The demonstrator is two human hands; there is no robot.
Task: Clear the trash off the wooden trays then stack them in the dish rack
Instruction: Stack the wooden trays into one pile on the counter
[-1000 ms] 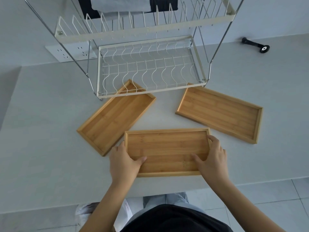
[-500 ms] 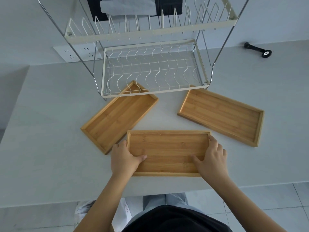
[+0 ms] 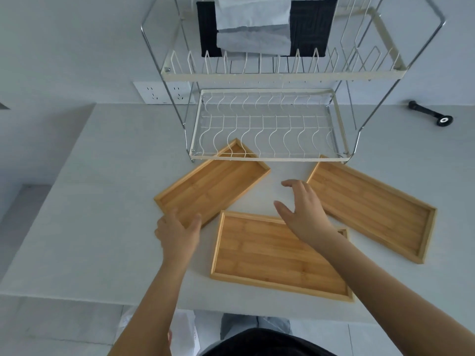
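Three empty wooden trays lie flat on the pale counter. The near tray [image 3: 272, 255] sits by the counter's front edge. The left tray [image 3: 213, 183] lies at an angle, its far corner under the dish rack [image 3: 270, 158]. The right tray [image 3: 372, 206] lies tilted to the right. My left hand [image 3: 177, 232] rests on the near corner of the left tray, fingers spread. My right hand [image 3: 305, 211] hovers open above the gap between the trays, holding nothing. No trash shows on any tray.
The two-tier white wire rack stands at the back, with dark and grey cloths [image 3: 257, 24] hanging behind its upper tier. A wall socket [image 3: 164, 93] is at the back left. A black tool [image 3: 431, 115] lies at the far right. White paper [image 3: 185, 335] lies on the floor below the counter.
Both hands let go of the near tray. My left hand moved to the left tray's near corner, and my right hand lifted forward over the middle. The view shifted closer to the rack.
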